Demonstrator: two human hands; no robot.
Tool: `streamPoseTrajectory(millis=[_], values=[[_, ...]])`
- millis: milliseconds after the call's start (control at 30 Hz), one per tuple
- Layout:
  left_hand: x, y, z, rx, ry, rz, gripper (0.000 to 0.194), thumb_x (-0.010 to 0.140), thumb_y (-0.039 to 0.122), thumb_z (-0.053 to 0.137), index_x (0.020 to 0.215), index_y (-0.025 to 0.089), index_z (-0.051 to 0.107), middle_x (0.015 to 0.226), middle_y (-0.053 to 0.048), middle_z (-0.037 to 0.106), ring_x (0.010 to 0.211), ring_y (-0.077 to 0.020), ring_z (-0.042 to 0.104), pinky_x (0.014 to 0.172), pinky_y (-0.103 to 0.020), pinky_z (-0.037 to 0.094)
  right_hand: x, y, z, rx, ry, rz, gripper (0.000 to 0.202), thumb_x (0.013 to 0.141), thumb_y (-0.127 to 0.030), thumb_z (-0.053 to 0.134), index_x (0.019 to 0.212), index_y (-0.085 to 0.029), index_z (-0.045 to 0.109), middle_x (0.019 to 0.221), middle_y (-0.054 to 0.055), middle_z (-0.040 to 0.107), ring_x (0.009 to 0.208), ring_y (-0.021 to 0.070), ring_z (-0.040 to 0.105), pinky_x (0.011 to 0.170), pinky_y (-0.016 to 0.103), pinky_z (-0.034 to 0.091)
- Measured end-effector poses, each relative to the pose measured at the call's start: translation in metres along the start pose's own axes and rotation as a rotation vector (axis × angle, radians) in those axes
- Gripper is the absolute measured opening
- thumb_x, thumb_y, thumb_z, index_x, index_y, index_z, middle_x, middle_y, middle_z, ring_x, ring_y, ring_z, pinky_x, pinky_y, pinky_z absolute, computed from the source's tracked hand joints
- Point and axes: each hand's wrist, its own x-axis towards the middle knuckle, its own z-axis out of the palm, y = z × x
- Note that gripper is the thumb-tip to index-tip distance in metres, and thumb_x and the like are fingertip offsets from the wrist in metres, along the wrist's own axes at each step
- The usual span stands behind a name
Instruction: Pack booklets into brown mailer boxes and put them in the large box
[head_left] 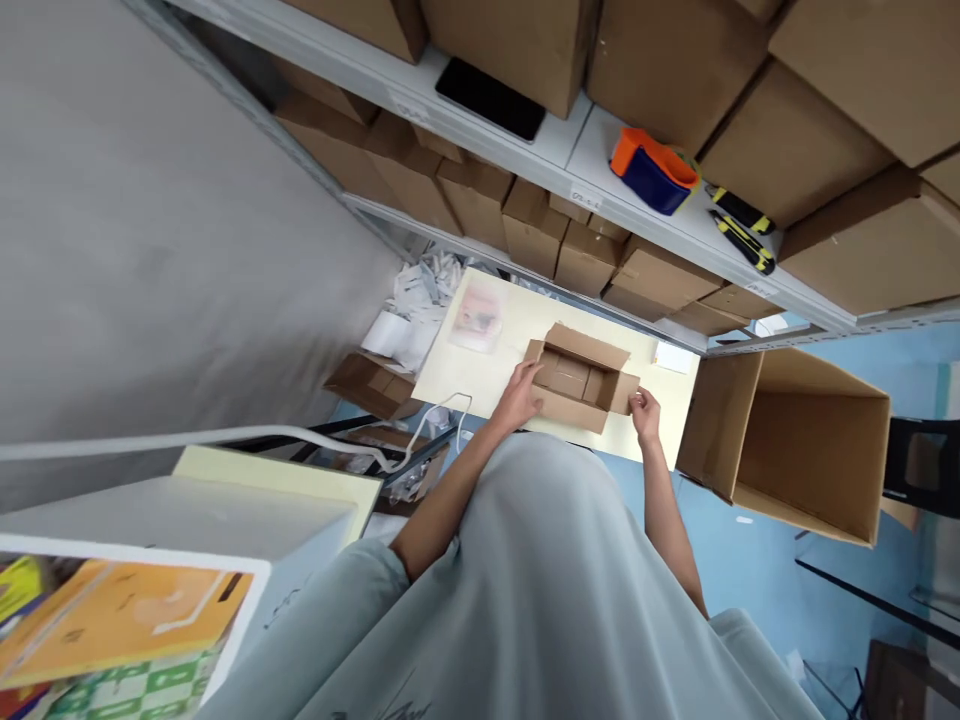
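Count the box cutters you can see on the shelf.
2. One box cutter lies on the shelf nearer the stacked boxes; the second box cutter lies beside it, nearer the front edge. Others could be hidden.

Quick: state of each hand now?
Left hand: at the left end of the cardboard box; grip can't be told.
Right hand: closed on its right flap.

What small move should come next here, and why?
Probably the left hand should leave the cardboard box and reach for the blurred pinkish packet: the box's flaps stand open, nothing shows inside it, and the packet lies on the same table, on that hand's side.
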Motion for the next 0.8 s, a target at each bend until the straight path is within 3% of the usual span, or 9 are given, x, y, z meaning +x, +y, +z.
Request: streamPoseTrajectory(millis=[133, 267, 400, 467, 533, 633, 700, 800], values=[[0.005, 0.004, 0.001, -0.081, 0.018, -0.002, 0.08, 0.08, 0.008, 0.071, 0.156, 0.025, 0.054, 0.168, -0.012, 0.044, 0.157, -0.0304, 0.049, 0.132, -0.045, 0.044, 0.004, -0.016, 0.005, -0.005, 0.146, 0.009, 0.063, 0.08, -0.068, 0.062, 0.111, -0.014, 0.071, 0.095, 0.013, 0.076, 0.09, 0.0275, 0.071, 0.085, 0.043, 0.059], [0.008, 0.006, -0.007, -0.125, 0.053, 0.024, 0.07, 0.086, 0.015, 0.075, 0.153, 0.023, 0.057, 0.158, -0.014, 0.055, 0.151, -0.0317, 0.055, 0.129, -0.045, 0.047, -0.007, -0.039, 0.006, -0.129, 0.205, 0.003, 0.064, 0.084, -0.063, 0.062, 0.124, -0.012, 0.069, 0.115, 0.02, 0.076, 0.103, 0.0323, 0.073, 0.092, 0.049, 0.06], [0.017, -0.013, -0.041, -0.156, 0.245, 0.001, 0.049, 0.097, 0.022, 0.065, 0.146, 0.021, 0.062, 0.147, -0.013, 0.065, 0.142, -0.0289, 0.061, 0.125, -0.045, 0.049, -0.031, -0.094, 0.02, -0.306, 0.348, -0.276, 0.058, 0.095, -0.056, 0.057, 0.133, -0.013, 0.066, 0.136, 0.025, 0.067, 0.131, 0.0373, 0.065, 0.113, 0.058, 0.052], [0.028, -0.035, -0.067, -0.147, 0.345, -0.081, 0.043, 0.099, 0.024, 0.063, 0.142, 0.02, 0.064, 0.143, -0.014, 0.067, 0.138, -0.0291, 0.063, 0.121, -0.044, 0.052, -0.043, -0.134, 0.04, -0.313, 0.314, -0.438, 0.049, 0.101, -0.051, 0.055, 0.132, -0.015, 0.067, 0.134, 0.022, 0.068, 0.134, 0.0357, 0.062, 0.12, 0.059, 0.048], [0.044, -0.063, -0.094, -0.115, 0.418, -0.194, 0.041, 0.1, 0.026, 0.063, 0.14, 0.018, 0.065, 0.141, -0.015, 0.068, 0.136, -0.0311, 0.064, 0.118, -0.045, 0.054, -0.052, -0.175, 0.072, -0.275, 0.184, -0.559, 0.042, 0.106, -0.048, 0.053, 0.132, -0.019, 0.068, 0.134, 0.019, 0.069, 0.133, 0.0329, 0.064, 0.121, 0.057, 0.048], [0.074, -0.107, -0.128, -0.056, 0.463, -0.368, 0.043, 0.097, 0.026, 0.064, 0.14, 0.017, 0.066, 0.139, -0.017, 0.069, 0.133, -0.034, 0.065, 0.119, -0.048, 0.052, -0.051, -0.218, 0.142, -0.24, -0.092, -0.599, 0.037, 0.109, -0.048, 0.05, 0.128, -0.023, 0.07, 0.134, 0.015, 0.072, 0.131, 0.031, 0.066, 0.117, 0.051, 0.052], [0.094, -0.13, -0.14, -0.034, 0.444, -0.456, 0.043, 0.096, 0.026, 0.065, 0.138, 0.017, 0.066, 0.138, -0.018, 0.07, 0.129, -0.0346, 0.067, 0.118, -0.049, 0.052, -0.039, -0.229, 0.198, -0.252, -0.278, -0.511, 0.04, 0.109, -0.048, 0.05, 0.134, -0.022, 0.068, 0.138, 0.015, 0.072, 0.124, 0.0302, 0.07, 0.111, 0.048, 0.056], [0.117, -0.152, -0.143, -0.025, 0.397, -0.518, 0.039, 0.095, 0.025, 0.064, 0.133, 0.015, 0.07, 0.133, -0.02, 0.073, 0.125, -0.036, 0.07, 0.115, -0.049, 0.053, -0.007, -0.22, 0.281, -0.343, -0.486, -0.285, 0.052, 0.102, -0.046, 0.062, 0.146, -0.017, 0.06, 0.147, 0.02, 0.067, 0.118, 0.0325, 0.073, 0.109, 0.049, 0.058]])
